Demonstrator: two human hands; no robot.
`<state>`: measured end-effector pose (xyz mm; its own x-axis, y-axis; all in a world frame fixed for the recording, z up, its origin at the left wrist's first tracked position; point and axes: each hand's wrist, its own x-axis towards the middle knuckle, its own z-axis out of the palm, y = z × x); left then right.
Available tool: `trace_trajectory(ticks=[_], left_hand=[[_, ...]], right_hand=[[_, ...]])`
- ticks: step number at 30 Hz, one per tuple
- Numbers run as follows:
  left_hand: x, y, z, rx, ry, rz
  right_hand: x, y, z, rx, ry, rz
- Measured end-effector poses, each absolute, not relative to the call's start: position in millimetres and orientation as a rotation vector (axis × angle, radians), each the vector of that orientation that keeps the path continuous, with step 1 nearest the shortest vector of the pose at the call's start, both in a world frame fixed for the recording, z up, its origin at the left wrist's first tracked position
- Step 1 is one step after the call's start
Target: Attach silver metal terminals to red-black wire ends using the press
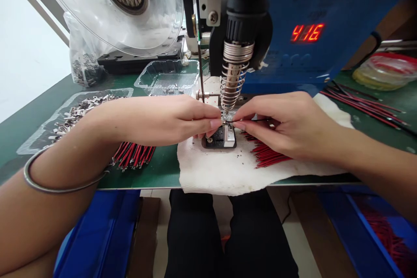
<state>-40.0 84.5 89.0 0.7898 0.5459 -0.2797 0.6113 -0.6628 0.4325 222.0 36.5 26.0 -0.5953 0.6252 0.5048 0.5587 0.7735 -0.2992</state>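
Note:
Under the tip of a soldering iron (233, 76) wrapped in a coil spring, both hands meet at a small metal fixture (229, 135). My left hand (176, 120) is closed in a pinch at the fixture's left side, on a small metal part (224, 121) mostly covered by the fingertips. From the right, my right hand (280, 124) pinches a thin black wire (257, 120) between thumb and forefinger, its end at the metal part. Below the right hand, a bundle of red and black wires (269, 155) lies on a white cloth (215, 176).
A clear tray (35, 139) of metal parts stands left, beside more red wires (135, 155). Behind are another clear tray (167, 79) and a bag of parts (85, 67). A blue unit (293, 65) showing 416 stands behind; further wires (365, 104) lie right.

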Motion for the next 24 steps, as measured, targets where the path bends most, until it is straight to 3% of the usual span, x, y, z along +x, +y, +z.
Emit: trace_trajectory(ticks=[24], left_hand=[[-40.1,86.2,90.5,2.531,1.032,-0.311]], right_hand=[[224.7,38.5,27.2,-0.779,-2.391,0.084]])
